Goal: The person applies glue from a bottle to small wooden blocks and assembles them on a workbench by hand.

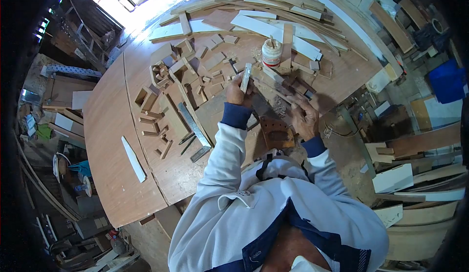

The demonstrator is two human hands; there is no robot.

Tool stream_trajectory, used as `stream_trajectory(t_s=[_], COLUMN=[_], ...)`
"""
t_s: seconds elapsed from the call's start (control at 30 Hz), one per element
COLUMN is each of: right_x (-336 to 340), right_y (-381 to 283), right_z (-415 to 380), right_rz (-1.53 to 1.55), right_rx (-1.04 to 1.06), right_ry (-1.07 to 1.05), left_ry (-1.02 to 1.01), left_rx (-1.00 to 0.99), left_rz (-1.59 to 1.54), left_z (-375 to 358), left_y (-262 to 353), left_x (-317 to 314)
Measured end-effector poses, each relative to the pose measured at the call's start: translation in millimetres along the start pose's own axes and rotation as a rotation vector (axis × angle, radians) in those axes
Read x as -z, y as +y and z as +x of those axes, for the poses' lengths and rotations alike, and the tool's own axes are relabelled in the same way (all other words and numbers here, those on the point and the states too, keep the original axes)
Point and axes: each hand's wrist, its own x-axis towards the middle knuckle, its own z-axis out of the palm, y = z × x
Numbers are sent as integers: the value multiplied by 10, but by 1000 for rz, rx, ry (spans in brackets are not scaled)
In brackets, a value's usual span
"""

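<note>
My left hand [238, 94] is closed round a small pale block [246, 78], held upright above the workbench. To the right, my right hand [305, 117] pinches the near end of a thin wooden stick [272, 90], which points up and left toward the block. A handsaw with a brown wooden handle [277, 134] lies between my forearms. Beyond my hands stands an open white tub [271, 53] with a red and white label and something sticking out of its top. Wood shavings are scattered near the stick.
Small wood blocks and frames [145, 98] cover the left middle of the table [105, 125]. A metal square [193, 124] lies near my left sleeve. Long boards [259, 26] are stacked at the back. A white wedge-shaped strip [133, 158] lies at the left.
</note>
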Motion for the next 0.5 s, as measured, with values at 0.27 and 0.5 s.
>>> stream_trajectory(t_s=[0.27, 0.5], right_x=[-99, -1], right_y=[3, 8], right_z=[73, 40], right_rz=[678, 543], right_rx=[-475, -542], right_ry=[-4, -22], left_ry=[2, -25], left_rx=[8, -8], left_rz=[32, 0], left_z=[-29, -5], left_y=[18, 67], left_x=[-83, 74])
